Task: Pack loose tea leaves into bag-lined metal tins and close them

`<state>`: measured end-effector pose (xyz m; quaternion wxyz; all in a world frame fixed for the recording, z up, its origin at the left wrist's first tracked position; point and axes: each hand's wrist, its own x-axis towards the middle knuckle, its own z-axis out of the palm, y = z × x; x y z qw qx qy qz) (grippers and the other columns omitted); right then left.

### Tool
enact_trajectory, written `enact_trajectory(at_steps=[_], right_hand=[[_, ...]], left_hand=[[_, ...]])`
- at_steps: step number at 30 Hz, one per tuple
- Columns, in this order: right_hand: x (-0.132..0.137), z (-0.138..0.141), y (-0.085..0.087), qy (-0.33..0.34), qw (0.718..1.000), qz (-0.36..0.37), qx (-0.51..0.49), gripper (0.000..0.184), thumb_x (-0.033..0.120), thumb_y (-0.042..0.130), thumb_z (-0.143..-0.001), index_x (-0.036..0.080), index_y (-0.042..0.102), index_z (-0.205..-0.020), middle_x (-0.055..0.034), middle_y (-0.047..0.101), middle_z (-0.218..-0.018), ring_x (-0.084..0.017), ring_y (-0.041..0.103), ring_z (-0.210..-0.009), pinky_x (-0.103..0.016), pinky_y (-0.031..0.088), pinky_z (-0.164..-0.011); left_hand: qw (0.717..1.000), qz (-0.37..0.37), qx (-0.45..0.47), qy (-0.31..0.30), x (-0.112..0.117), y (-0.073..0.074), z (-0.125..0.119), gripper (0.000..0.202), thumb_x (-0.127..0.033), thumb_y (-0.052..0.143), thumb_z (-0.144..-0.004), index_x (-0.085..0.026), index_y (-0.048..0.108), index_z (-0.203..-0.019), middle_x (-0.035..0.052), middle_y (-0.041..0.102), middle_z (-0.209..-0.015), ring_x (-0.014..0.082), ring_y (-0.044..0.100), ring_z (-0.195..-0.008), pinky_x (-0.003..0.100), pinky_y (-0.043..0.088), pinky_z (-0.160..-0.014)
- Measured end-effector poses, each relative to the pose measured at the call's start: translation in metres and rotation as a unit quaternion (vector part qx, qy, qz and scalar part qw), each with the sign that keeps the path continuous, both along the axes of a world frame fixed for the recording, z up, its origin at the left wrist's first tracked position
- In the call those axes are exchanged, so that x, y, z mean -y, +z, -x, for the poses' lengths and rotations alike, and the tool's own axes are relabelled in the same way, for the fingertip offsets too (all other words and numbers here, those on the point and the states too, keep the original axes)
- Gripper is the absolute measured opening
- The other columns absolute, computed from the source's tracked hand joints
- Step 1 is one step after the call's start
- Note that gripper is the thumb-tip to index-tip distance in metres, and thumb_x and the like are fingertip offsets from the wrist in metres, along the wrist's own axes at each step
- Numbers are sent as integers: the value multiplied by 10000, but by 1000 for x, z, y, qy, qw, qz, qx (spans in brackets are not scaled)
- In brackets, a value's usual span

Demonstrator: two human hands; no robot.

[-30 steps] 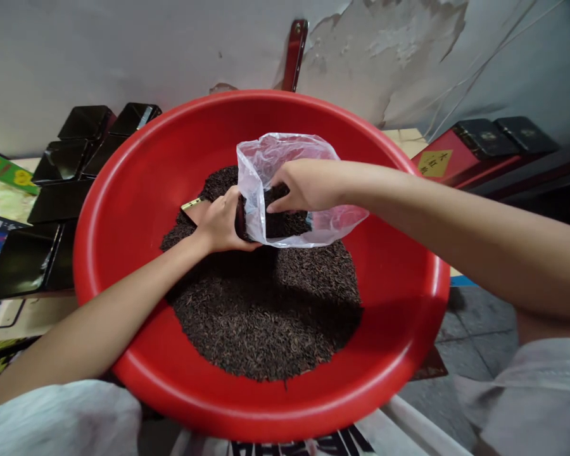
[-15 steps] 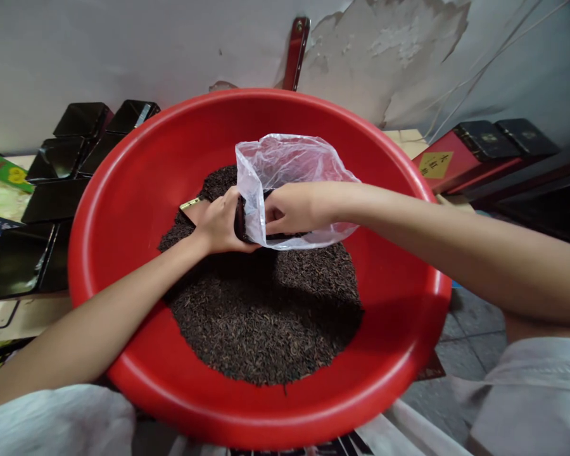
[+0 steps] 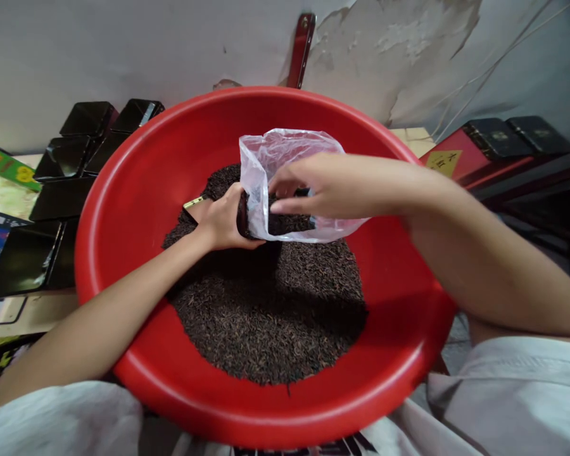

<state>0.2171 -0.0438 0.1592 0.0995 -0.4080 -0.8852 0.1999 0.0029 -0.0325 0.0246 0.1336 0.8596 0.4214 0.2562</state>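
Note:
A big red plastic basin (image 3: pixel 399 335) holds a heap of dark, dry loose tea leaves (image 3: pixel 275 316). My left hand (image 3: pixel 225 218) is wrapped round a dark tin (image 3: pixel 242 216), tilted over the heap; a gold-edged corner shows past my fingers. A clear plastic bag (image 3: pixel 256 171) lines the tin and flares out of its mouth. Tea leaves lie inside it. At the bag's opening, my right hand (image 3: pixel 313 183) hovers with fingers apart and bent, holding nothing that I can see. Its wrist covers part of the bag's right side.
Several black tins (image 3: pixel 59 199) stand left of the basin, near a green box (image 3: pixel 9 168). On the right are red tins with black lids (image 3: pixel 496 136). A dark red strip (image 3: pixel 301 50) leans on the peeling wall (image 3: pixel 408 38) behind.
My right hand has risen out of the bag and its fingers have spread. My left hand keeps its hold on the tin. The view has shifted slightly.

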Motion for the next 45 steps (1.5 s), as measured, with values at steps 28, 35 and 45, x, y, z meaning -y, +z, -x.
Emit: enact_trajectory(at_steps=[28,35,45], right_hand=[[4,-1,-137,-182,929,-85,-310,274,480,604,-803,207,589,-792,-96,530,-1034,-213,530,-951,-395,487,-861],[19,-1,-140,-185,935,-151,-261,279,422,514,-892,217,688,-817,-111,498,-1115,-255,453,-1065,-458,421,-935],[12,-2,-128,-104,966,-188,-144,215,393,593,-842,259,698,-974,-108,538,-1249,-301,430,-1167,-489,351,-990]], left_hand=[[997,-23,-68,20,36,44,-13,329,-307,626,-770,-174,576,-1066,71,651,-935,254,613,-857,368,497,-737],[989,-99,-57,99,36,35,-24,81,-167,528,-739,-226,474,-729,8,602,-624,193,550,-578,303,373,-546],[983,-41,57,168,29,27,-23,102,-278,559,-743,-232,469,-733,-20,577,-577,161,517,-532,282,349,-519]])
